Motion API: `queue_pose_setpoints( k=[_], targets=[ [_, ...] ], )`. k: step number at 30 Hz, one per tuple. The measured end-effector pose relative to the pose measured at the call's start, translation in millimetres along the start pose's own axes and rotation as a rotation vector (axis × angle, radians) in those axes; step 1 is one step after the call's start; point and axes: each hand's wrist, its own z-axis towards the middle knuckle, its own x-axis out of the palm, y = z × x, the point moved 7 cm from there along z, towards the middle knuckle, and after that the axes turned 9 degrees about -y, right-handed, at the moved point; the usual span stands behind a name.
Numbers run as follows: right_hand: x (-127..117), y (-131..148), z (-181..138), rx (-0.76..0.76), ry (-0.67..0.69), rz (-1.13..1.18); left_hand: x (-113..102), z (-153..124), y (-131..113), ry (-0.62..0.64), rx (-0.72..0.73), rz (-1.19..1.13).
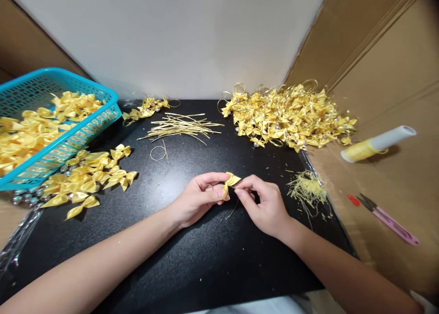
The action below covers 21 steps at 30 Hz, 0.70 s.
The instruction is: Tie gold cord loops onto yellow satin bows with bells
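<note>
Over the middle of the black table, my left hand pinches a yellow ribbon bow between thumb and fingers. Close by on its right, my right hand has thumb and forefinger pressed together at the bow's edge, on a thin thread. The loose part of that thread dangles below, between both hands. Exactly where the thread meets the bow is hidden by my fingers. Beyond my hands lie a bundle of gold cords and a single looped cord.
At left, a turquoise basket holds many yellow bows; more loose bows and silver bells lie beside it. Finished-looking bows with loops are heaped at back right. Thread scraps, a thread tube and pink snips sit right.
</note>
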Motion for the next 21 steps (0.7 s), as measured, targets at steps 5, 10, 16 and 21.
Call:
queue_pose_setpoints(
  k=[5, 10, 16, 21],
  targets=[
    [-0.1, 3.4, 0.5, -0.018, -0.005, -0.001, -0.1, 0.4, 0.1, 0.000, 0.016, 0.008],
    [0.4, 5.5, -1.7, -0.050, -0.023, -0.003, 2.2, -0.4, 3.0, 0.027, 0.009, 0.042],
    [-2.0, 8.7, 0.2, -0.081, -0.039, 0.008, 4.6, -0.8, -0.4, 0.049, 0.036, 0.022],
    [-3.0, 8.3, 0.9, -0.079, -0.039, 0.004, 4.5, -1.2, -2.5, 0.038, 0.048, 0.006]
  ],
)
